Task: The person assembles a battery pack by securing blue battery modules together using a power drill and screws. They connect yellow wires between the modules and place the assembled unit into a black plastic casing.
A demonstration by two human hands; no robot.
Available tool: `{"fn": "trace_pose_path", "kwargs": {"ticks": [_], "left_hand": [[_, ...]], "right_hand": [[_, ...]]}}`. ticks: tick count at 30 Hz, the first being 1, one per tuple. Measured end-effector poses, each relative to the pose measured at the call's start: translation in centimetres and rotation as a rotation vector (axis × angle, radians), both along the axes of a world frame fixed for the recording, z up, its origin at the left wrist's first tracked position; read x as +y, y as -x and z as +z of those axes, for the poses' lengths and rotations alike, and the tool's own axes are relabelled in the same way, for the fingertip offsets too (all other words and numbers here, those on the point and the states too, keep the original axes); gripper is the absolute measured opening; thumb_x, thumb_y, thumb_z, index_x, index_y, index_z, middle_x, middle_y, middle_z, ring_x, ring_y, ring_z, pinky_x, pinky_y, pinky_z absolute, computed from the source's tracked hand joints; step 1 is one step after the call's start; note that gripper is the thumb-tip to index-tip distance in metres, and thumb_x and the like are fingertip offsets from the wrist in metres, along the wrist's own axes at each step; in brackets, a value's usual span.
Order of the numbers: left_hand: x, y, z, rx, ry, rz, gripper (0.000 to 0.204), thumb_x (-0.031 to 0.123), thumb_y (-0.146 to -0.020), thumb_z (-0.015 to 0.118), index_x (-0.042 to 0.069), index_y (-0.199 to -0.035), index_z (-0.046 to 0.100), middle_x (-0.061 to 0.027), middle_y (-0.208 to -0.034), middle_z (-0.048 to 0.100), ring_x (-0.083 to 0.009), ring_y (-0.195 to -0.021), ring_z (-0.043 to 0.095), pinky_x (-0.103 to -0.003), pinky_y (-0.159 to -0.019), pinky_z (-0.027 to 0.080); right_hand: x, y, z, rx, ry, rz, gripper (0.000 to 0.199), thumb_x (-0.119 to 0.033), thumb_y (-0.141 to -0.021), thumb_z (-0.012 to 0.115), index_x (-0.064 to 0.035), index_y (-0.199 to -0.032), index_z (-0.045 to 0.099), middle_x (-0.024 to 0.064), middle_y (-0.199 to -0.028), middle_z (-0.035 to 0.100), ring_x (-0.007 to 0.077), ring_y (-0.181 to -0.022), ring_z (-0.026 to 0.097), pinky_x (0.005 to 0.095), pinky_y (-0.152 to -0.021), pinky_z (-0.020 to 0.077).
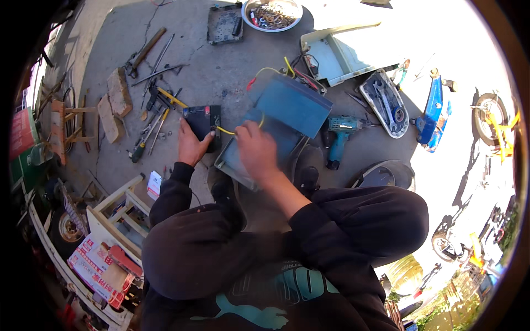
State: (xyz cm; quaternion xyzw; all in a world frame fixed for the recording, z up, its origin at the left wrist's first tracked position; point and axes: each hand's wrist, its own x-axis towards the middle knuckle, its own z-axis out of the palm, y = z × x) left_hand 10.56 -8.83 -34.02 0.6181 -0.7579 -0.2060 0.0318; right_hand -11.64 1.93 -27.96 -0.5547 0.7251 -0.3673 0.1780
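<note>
My left hand (192,142) grips the near side of a black block-shaped battery (200,117), its thumb along the right edge. From the battery a yellow wire (223,131) leads to my right hand (256,150), whose curled fingers pinch it; motion blurs this hand somewhat. Beneath the right hand lies an open grey-blue plastic case (232,160) between my feet. A blue panel (292,105) covers the case's far part. Loose wires with yellow and red ends (251,84) stick out beyond the panel.
A teal cordless drill (342,132) lies right of the case, near a tray with wrenches (386,105). Farther off are a pale plastic housing (339,55) and a metal bowl of small hardware (273,16). Screwdrivers (149,135), bricks (116,99) and a hammer (146,52) lie to the left.
</note>
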Motion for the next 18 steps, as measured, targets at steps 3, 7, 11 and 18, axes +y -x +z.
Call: {"fn": "trace_pose_path", "kwargs": {"ticks": [3, 7, 11, 18], "left_hand": [[-1.2, 0.6, 2.4, 0.093, 0.135, 0.033, 0.069, 0.032, -0.093, 0.072, -0.006, -0.144, 0.046, -0.0288, -0.138, 0.054, -0.0395, -0.124, 0.057, -0.043, -0.104, 0.047], [1.6, 3.0, 8.6, 0.801, -0.489, 0.308, 0.042, 0.019, -0.102, 0.060, -0.004, -0.137, 0.055, -0.0158, -0.127, 0.065, -0.0238, -0.110, 0.067, -0.033, -0.093, 0.054], [3.7, 4.2, 7.2, 1.001, -0.560, 0.320, 0.030, 0.017, -0.105, 0.057, -0.003, -0.126, 0.065, -0.0097, -0.112, 0.072, -0.0169, -0.102, 0.070, -0.030, -0.087, 0.056], [5.3, 4.9, 8.4, 0.997, -0.584, 0.315, 0.031, 0.017, -0.103, 0.061, -0.006, -0.120, 0.069, -0.0114, -0.104, 0.074, -0.0151, -0.087, 0.071, -0.031, -0.080, 0.057]], "right_hand": [[-0.3, 0.9, 1.3, -0.136, -0.084, 0.002, 0.017, -0.012, -0.090, 0.065, -0.0116, -0.106, 0.063, 0.0118, -0.117, 0.062, 0.0361, -0.091, 0.067, 0.0488, -0.073, 0.0543], [0.0, 0.1, 1.9, -0.148, -0.086, 0.052, 0.016, -0.012, -0.093, 0.064, -0.0091, -0.108, 0.062, 0.0129, -0.119, 0.060, 0.0386, -0.095, 0.066, 0.0479, -0.077, 0.0547], [0.3, -0.8, 2.3, -0.111, -0.172, 0.096, 0.015, -0.011, -0.094, 0.065, -0.0089, -0.108, 0.062, 0.0114, -0.119, 0.060, 0.0362, -0.096, 0.067, 0.0459, -0.077, 0.0550], [0.9, 0.5, 1.2, 0.061, -0.076, 0.198, 0.015, -0.009, -0.090, 0.068, -0.0075, -0.104, 0.065, 0.0124, -0.121, 0.063, 0.0358, -0.092, 0.068, 0.0451, -0.076, 0.0560]]}}
